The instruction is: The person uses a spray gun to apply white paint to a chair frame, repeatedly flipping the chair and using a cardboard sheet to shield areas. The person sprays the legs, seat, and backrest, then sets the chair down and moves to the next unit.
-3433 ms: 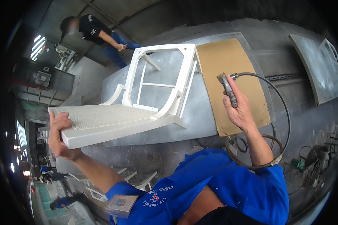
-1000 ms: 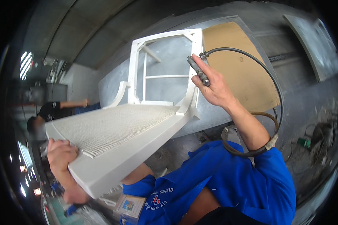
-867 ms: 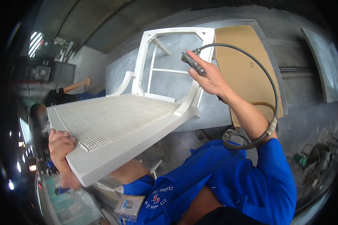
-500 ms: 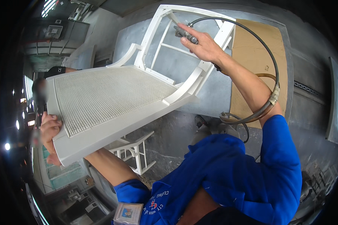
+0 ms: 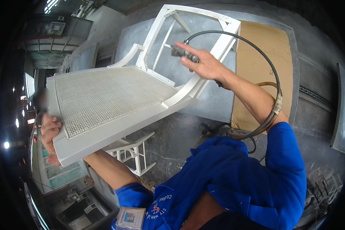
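A white chair (image 5: 103, 139) lies tipped over, its woven mesh back panel (image 5: 111, 97) facing up and its open seat frame at the far end. Fingers of my left hand (image 5: 50, 132) curl over the near left end of the backrest, while the forearm passes underneath. In my right hand (image 5: 207, 66) is a spray gun (image 5: 188, 54), held over the chair's open frame, near the armrest. Part of the gun is hidden by my fingers. From it a black hose (image 5: 262, 50) loops over to my right forearm.
Under the chair's far end is a grey work surface (image 5: 218, 96), with a brown cardboard sheet (image 5: 262, 46) on its right part. Another white chair (image 5: 140, 153) stands on the floor below. A person (image 5: 40, 99), blurred, is at the far left.
My right hand has brought the spray gun nearer to me and slightly left, and the hose has followed. The chair has shifted only slightly; my left hand keeps its grip.
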`<action>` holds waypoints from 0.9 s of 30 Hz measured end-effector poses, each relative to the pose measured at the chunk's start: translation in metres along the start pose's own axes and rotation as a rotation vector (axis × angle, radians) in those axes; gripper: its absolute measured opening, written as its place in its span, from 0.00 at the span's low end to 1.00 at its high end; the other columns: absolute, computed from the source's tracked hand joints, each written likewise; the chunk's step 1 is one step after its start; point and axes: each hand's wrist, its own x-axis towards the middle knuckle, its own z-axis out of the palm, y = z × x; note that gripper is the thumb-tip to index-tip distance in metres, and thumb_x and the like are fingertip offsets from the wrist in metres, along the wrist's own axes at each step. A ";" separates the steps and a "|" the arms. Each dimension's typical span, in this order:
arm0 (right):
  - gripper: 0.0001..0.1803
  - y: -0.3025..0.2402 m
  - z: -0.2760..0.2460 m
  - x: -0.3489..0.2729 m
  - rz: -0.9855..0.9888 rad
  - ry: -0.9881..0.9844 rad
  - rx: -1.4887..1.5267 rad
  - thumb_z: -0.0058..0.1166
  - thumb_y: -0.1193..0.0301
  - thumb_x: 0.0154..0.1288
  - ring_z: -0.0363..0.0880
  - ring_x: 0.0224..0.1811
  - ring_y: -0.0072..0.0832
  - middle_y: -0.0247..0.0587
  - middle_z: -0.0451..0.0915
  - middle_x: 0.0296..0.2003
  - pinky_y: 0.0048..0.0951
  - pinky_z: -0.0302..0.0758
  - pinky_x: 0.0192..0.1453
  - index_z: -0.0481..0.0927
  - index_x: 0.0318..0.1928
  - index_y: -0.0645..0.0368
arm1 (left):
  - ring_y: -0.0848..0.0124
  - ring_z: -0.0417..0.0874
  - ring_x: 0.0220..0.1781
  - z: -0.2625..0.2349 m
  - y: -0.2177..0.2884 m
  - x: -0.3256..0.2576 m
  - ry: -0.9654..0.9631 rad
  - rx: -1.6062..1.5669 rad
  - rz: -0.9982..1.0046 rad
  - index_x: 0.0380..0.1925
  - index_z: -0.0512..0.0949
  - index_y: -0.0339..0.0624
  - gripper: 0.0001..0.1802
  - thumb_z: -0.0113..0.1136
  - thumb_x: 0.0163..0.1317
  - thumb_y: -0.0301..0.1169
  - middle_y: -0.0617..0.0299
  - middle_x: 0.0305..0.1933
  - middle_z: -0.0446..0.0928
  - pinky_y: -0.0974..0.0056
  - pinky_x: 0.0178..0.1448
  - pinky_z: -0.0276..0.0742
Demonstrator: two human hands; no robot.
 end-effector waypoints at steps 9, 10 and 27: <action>0.33 -0.005 -0.046 0.024 0.123 0.283 0.058 0.51 0.43 0.77 0.82 0.35 0.25 0.37 0.80 0.36 0.30 0.79 0.29 0.66 0.78 0.31 | 0.61 0.70 0.36 0.001 -0.008 -0.007 0.031 -0.035 0.022 0.26 0.71 0.41 0.43 0.21 0.74 0.67 0.56 0.26 0.69 0.42 0.65 0.68; 0.33 -0.004 -0.047 0.026 0.115 0.305 0.052 0.51 0.43 0.77 0.82 0.35 0.25 0.37 0.81 0.36 0.30 0.79 0.29 0.66 0.78 0.31 | 0.61 0.70 0.36 0.001 -0.009 -0.007 0.019 -0.022 0.028 0.26 0.71 0.41 0.43 0.21 0.74 0.67 0.55 0.26 0.69 0.42 0.64 0.69; 0.33 -0.065 0.027 -0.113 0.052 0.391 0.136 0.51 0.56 0.79 0.77 0.33 0.17 0.34 0.79 0.39 0.20 0.73 0.24 0.61 0.81 0.37 | 0.54 0.79 0.43 -0.057 -0.117 0.038 -0.381 0.083 0.179 0.35 0.76 0.29 0.30 0.50 0.66 0.53 0.50 0.36 0.76 0.51 0.58 0.75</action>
